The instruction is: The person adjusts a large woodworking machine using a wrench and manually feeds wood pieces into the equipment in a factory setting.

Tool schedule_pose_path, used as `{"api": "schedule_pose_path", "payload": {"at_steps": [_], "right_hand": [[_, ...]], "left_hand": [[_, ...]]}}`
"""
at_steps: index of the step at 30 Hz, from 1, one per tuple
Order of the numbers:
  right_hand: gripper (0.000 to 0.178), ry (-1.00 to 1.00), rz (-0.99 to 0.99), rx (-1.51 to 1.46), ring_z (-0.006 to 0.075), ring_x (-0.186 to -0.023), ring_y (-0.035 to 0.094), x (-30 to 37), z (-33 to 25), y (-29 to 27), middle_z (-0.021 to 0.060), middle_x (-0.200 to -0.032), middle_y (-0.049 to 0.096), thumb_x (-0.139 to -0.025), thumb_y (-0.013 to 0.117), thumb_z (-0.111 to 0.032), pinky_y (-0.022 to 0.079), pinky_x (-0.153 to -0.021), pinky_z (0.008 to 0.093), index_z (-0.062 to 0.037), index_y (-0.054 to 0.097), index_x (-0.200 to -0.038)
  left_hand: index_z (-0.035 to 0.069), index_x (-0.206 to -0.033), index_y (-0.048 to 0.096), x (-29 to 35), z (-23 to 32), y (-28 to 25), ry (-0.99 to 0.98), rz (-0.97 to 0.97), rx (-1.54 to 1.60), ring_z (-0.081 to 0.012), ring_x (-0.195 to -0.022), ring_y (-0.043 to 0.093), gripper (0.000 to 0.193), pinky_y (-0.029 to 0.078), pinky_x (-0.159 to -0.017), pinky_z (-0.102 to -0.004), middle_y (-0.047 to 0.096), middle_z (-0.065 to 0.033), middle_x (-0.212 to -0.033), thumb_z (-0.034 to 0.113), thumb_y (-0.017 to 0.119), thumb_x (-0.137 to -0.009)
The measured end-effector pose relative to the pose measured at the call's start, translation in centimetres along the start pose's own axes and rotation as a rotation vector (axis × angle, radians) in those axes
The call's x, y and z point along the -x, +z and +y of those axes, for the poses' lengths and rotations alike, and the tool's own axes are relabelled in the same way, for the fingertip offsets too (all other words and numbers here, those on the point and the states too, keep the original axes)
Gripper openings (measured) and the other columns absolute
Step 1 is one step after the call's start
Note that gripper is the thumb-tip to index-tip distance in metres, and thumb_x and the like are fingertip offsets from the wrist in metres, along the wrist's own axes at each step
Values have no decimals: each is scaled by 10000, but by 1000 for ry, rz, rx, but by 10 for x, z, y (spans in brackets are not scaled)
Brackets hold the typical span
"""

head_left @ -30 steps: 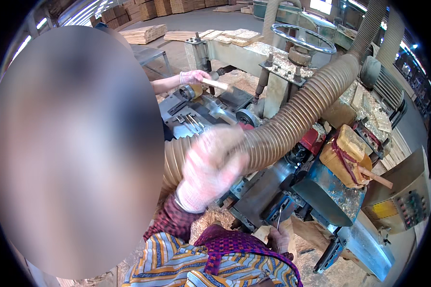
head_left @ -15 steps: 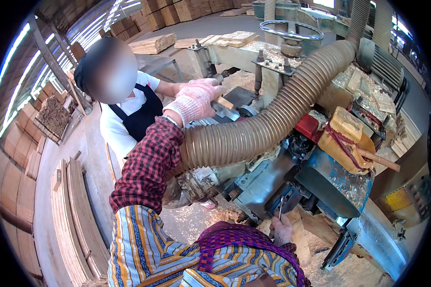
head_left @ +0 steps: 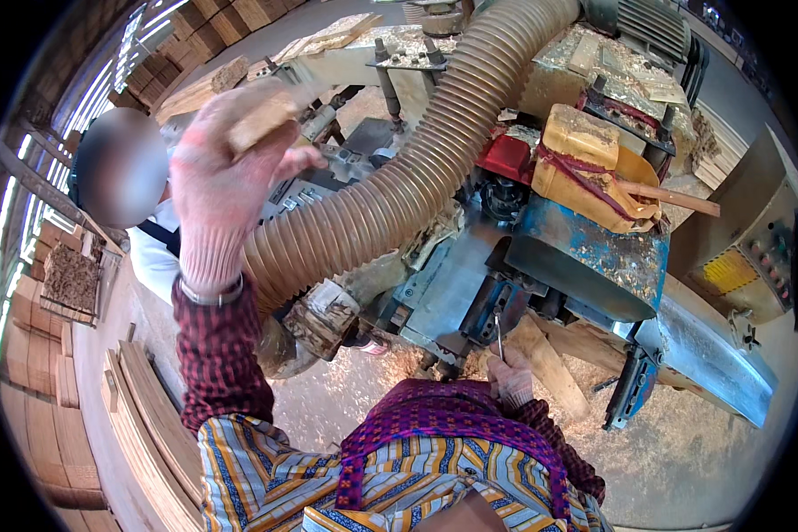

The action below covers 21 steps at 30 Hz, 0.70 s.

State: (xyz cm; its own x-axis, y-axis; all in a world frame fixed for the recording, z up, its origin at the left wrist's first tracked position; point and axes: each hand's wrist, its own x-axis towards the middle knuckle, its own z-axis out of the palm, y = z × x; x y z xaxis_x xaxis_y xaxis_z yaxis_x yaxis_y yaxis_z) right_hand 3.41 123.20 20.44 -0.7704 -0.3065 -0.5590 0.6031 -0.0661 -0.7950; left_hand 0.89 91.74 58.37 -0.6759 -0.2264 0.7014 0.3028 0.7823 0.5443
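My left hand [head_left: 217, 164], in a pinkish-white knit glove, is raised at the upper left and curled around a small wood block [head_left: 264, 124]. Motion blurs that hand a little. Down at the machine's near side, my right hand [head_left: 512, 379] grips a slim metal rod-like tool [head_left: 499, 332], which points up toward a blue-and-black machine fitting [head_left: 496, 306]. Its lower end is hidden in the fingers. A ribbed dust hose [head_left: 372, 217] curves between my hands, just beyond the left forearm.
A yellow plastic container [head_left: 581, 146] with a stick in it sits on the blue machine housing [head_left: 634, 257], beside a red part [head_left: 505, 158]. Long boards [head_left: 151, 426] lie on the left floor. A co-worker [head_left: 155, 253] stands beyond my left arm. Sawdust [head_left: 674, 461] covers the floor.
My left hand has swung back toward me and to the left, now with a wood block in it. My view has shifted to the right; the right hand still grips its tool.
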Motion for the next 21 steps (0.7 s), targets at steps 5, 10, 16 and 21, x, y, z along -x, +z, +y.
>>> {"api": "schedule_pose_path", "payload": {"at_steps": [5, 10, 16, 21], "right_hand": [[353, 51, 24, 51, 97, -480, 469, 5, -8, -8, 15, -665, 570, -933, 664, -201, 361, -424, 255, -36, 625, -1243], [322, -90, 19, 66, 108, -450, 460, 4, -6, -21, 18, -653, 562, -936, 654, -175, 352, -403, 259, -35, 631, -1224], [384, 82, 112, 55, 93, -441, 432, 14, -18, -37, 11, -648, 540, -934, 640, -172, 338, -387, 253, -51, 605, -1296], [387, 101, 129, 79, 93, -447, 432, 23, -19, -53, 15, -663, 547, -929, 650, -168, 336, -390, 252, -57, 602, -1296]], "left_hand": [[-3, -1238, 634, 83, 46, 47, 105, 62, 218, -212, -991, 703, 504, 598, -846, -364, 717, -113, -1081, 2, 797, -761], [14, -1164, 683, 148, 3, 144, -323, -319, 172, -200, -1018, 674, 395, 526, -891, -310, 695, -105, -1098, 135, 798, -806], [71, -1165, 695, 185, -78, 229, -369, -204, 175, -304, -1071, 649, 370, 499, -941, -359, 677, -129, -1108, 222, 760, -832], [40, -1156, 688, 167, -102, 275, -634, -149, 246, -301, -1074, 646, 362, 491, -945, -371, 685, -154, -1147, 207, 744, -840]]}}
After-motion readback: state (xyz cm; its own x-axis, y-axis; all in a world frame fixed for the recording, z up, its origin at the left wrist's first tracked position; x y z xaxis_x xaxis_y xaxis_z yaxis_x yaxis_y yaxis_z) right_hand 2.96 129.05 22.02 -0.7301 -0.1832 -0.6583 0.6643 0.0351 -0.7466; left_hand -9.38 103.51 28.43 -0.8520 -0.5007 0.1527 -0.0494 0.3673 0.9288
